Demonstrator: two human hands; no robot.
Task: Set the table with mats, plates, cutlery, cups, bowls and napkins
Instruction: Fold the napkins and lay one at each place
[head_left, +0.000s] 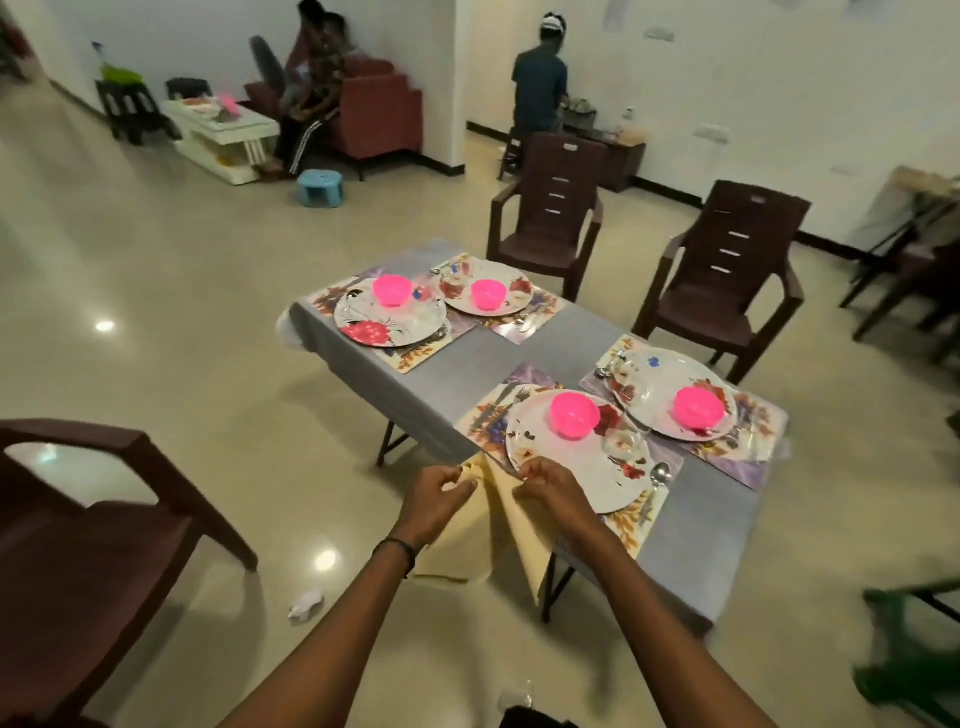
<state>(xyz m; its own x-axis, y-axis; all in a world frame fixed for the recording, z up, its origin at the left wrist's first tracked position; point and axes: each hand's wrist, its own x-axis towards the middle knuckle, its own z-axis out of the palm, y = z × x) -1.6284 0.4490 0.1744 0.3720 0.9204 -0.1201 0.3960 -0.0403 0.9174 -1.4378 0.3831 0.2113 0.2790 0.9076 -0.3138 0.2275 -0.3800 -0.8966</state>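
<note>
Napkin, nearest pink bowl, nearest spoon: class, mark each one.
napkin (514, 530), head view, hanging cloth
nearest pink bowl (575, 415), head view, side wall
nearest spoon (661, 474), head view, bowl end

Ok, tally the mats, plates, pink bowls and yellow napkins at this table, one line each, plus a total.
mats: 4
plates: 4
pink bowls: 4
yellow napkin: 1, pinched by the left hand and the right hand
Total: 13
</note>
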